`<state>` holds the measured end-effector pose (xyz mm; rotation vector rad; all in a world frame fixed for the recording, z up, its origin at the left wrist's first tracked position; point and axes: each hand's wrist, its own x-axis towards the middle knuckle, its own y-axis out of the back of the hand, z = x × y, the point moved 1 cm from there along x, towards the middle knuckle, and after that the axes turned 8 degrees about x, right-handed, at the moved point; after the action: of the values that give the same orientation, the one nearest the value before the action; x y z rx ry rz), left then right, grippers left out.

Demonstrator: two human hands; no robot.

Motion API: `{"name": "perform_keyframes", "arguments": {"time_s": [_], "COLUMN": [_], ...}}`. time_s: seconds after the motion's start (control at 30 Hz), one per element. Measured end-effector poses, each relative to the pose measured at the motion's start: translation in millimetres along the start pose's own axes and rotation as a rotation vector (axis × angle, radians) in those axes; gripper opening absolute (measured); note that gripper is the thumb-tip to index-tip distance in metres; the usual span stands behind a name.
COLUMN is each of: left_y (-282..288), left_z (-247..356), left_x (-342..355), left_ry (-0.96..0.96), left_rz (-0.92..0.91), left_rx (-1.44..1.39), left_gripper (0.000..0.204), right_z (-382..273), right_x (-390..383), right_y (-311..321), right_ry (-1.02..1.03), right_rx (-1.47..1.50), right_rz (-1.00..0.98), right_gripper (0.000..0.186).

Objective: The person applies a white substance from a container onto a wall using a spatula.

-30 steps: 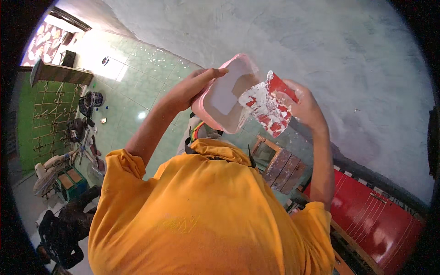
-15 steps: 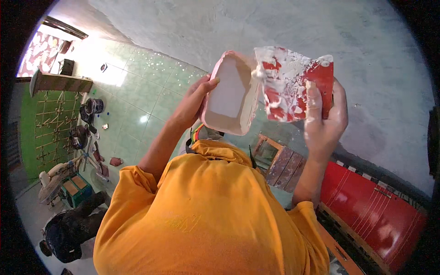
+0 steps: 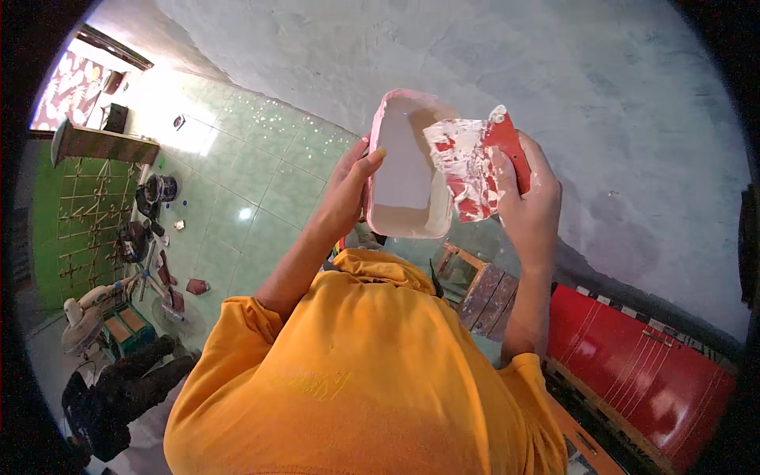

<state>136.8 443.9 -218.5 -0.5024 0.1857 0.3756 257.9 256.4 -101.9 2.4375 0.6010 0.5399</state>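
Grasping paste-smeared red scraper (image 3: pixel 475 165) in right hand (image 3: pixel 532 194), with thumb laid across its near face; extending from that grip toward 10 o'clock. Since half a second ago, shifted leftward and turned, showing less of the broad face; now overlapping further in view with the 3 o'clock side of pink tub (image 3: pixel 410 222). Judged to put the white paste (image 3: pixel 455 158) within working reach of the tub's mouth; cannot tell from this angle whether touching the rim. Grasping tub by its 9 o'clock side in left hand (image 3: pixel 348 178), with thumb over the edge; lying toward 3 o'clock from that grip. Farther out from tub: at 5 o'clock, wooden stool (image 3: pixel 492 305); at 2 o'clock, grey wall (image 3: pixel 617 95); at 9 o'clock, green tiled floor (image 3: pixel 253 182).
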Motion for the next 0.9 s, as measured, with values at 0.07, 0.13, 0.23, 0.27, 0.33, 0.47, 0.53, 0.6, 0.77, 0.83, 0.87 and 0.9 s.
{"name": "perform_keyframes", "arguments": {"time_s": [0.07,0.13,0.23,0.27,0.33,0.47,0.53,0.6,0.77,0.83,0.87,0.9], "left_y": [-1,14,17,15,18,25,27,29,33,50,58,57], "left_z": [5,6,18,23,28,31,37,42,50,36,28,30], "left_x": [0,6,5,3,1,7,10,14,22,26,27,29], "left_ry": [-0.061,0.001,-0.002,-0.067,-0.009,0.035,-0.021,-0.076,0.097,-0.045,-0.187,-0.186], "left_rz": [0.021,-0.002,-0.042,-0.06,-0.061,0.043,-0.017,-0.073,0.009,-0.056,-0.117,-0.118], "left_rx": [-0.049,-0.047,0.007,0.06,-0.077,-0.252,-0.104,0.046,-0.254,-0.067,0.117,0.115], "left_gripper": [0.055,0.056,0.057,0.058,0.059,0.049,0.053,0.058,0.051,0.053,0.056,0.056], "right_z": [11,19,28,27,27,45,31,20,7,-2,-6,-9], "right_x": [3,7,13,13,12,-2,-11,-18,-18,-15,-13,-10], "right_y": [1,4,1,3,0,-24,-40,-44,-48,-45,-44,-42], "right_ry": [-0.057,-0.105,-0.14,-0.307,-0.472,-0.473,-0.516,-0.433,-0.314,-0.326,-0.34,-0.34], "right_rx": [0.048,0.156,0.334,0.376,0.416,0.576,0.718,0.642,0.498,0.53,0.561,0.558], "right_rz": [0.05,0.055,0.074,0.055,0.041,0.24,0.401,0.375,0.346,0.347,0.344,0.345], "right_gripper": [0.031,0.031,0.031,0.03,0.028,0.026,0.028,0.03,0.03,0.029,0.028,0.028]}}
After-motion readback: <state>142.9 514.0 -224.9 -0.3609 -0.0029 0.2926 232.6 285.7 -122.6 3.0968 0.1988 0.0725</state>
